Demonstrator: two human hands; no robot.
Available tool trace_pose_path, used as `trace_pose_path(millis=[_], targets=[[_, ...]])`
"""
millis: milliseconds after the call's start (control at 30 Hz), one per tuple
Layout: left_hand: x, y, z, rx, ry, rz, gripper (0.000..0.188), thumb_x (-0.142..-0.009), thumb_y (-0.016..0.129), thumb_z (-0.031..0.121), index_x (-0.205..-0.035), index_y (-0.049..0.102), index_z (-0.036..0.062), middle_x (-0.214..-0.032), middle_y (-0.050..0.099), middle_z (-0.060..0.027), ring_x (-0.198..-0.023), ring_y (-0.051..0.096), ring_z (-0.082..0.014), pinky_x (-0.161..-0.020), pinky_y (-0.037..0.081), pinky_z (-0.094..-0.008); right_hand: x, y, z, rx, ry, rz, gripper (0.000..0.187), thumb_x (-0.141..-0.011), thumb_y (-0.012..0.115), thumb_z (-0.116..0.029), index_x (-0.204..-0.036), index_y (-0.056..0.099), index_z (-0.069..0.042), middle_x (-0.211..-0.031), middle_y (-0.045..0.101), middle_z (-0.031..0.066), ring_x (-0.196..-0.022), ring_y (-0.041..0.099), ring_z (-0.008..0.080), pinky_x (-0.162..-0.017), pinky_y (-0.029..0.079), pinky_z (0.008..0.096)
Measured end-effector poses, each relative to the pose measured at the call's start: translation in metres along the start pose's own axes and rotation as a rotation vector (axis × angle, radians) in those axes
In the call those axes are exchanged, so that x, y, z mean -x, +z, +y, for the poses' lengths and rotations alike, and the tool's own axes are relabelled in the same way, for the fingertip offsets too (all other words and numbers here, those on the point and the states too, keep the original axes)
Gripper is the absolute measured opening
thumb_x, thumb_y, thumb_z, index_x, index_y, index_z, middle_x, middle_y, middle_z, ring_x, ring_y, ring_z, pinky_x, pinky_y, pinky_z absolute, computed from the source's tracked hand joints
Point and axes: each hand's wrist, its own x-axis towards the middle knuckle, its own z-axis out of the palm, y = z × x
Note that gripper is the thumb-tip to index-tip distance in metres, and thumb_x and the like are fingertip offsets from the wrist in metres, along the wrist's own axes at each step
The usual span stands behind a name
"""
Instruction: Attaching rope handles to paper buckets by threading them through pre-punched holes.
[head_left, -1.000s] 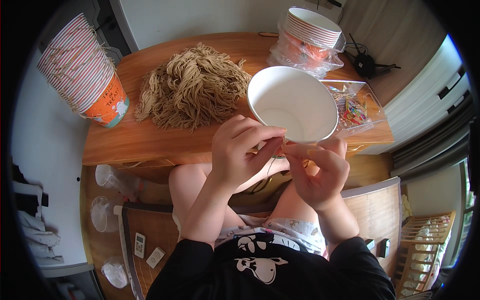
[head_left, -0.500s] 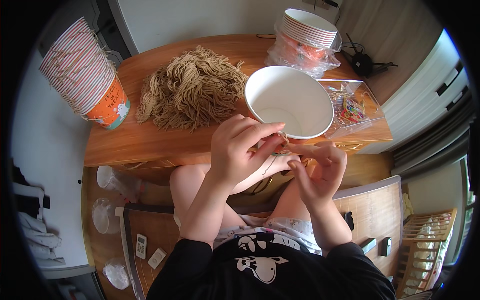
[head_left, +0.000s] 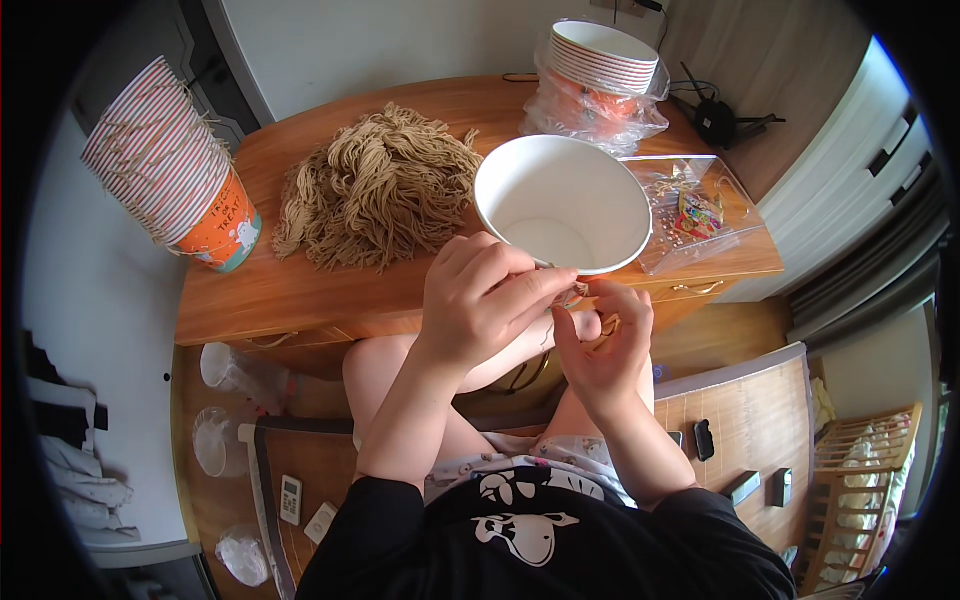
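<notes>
A large paper bucket, white inside, tilts toward me at the table's near edge. At its near rim my left hand is closed, thumb and fingers pinching a thin tan cord that they mostly cover. Close against it, my right hand curls its index finger and thumb at the same spot, around the cord end; the exact grip is partly hidden. A big heap of tan cords lies on the table left of the bucket.
Nested striped buckets with cords lean at the table's left. More buckets in clear plastic stand behind. A clear tray with small pieces sits right, a black router beyond. Below are a remote and plastic cups.
My right hand has moved left, closer to the left hand, and its fingers have curled in. The cord's loop and hanging tail show less. The whole view has shifted slightly.
</notes>
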Motion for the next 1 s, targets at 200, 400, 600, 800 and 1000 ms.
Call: trace_pose_path(millis=[200,400,600,800,1000], targets=[[0.002,-0.001,-0.005,0.043,0.002,0.049,0.03,-0.069,0.087,0.014,-0.097,0.078,0.0208,-0.082,0.058,0.0065,-0.074,0.058,-0.0153,-0.064,0.045,-0.0324,-0.003,-0.001,-0.004,-0.062,0.052,-0.014,0.046,-0.074,0.083,0.004,-0.107,0.051,-0.006,-0.1,0.068,0.0093,-0.078,0.06,0.024,-0.075,0.045,0.0368],[0.006,0.001,-0.002,0.239,-0.125,0.08,0.031,-0.066,0.088,0.004,-0.093,0.078,0.0175,-0.082,0.058,0.0031,-0.074,0.059,-0.0154,-0.062,0.046,-0.0307,-0.01,-0.004,-0.01,-0.317,0.15,0.045,0.046,-0.075,0.083,0.003,-0.111,0.055,-0.004,-0.1,0.069,0.01,-0.084,0.063,0.0245,-0.078,0.047,0.0349],[0.009,0.002,-0.003,0.423,-0.282,0.067,0.03,-0.066,0.087,-0.004,-0.089,0.078,0.0128,-0.084,0.058,0.0002,-0.077,0.06,-0.0141,-0.064,0.049,-0.0281,-0.003,-0.001,-0.01,-0.244,0.124,-0.075,0.046,-0.077,0.082,0.004,-0.112,0.054,-0.005,-0.102,0.07,0.0097,-0.083,0.067,0.026,-0.076,0.05,0.0363],[0.012,0.004,-0.012,0.145,-0.033,0.1,0.025,-0.068,0.089,0.014,-0.089,0.077,0.0224,-0.079,0.057,0.007,-0.074,0.057,-0.0163,-0.064,0.043,-0.0323,-0.014,-0.014,-0.029,-0.483,0.175,-0.132,0.04,-0.089,0.068,0.014,-0.119,0.044,0.002,-0.104,0.066,0.015,-0.093,0.069,0.0187,-0.081,0.056,0.0279],[0.014,0.003,-0.016,0.017,-0.001,0.158,0.023,-0.07,0.087,0.017,-0.09,0.076,0.0232,-0.078,0.056,0.0077,-0.074,0.057,-0.0158,-0.068,0.042,-0.0331,-0.011,-0.019,-0.033,-0.535,0.144,-0.177,0.043,-0.089,0.065,0.017,-0.121,0.041,0.002,-0.103,0.065,0.0146,-0.09,0.068,0.0168,-0.08,0.055,0.0274]])
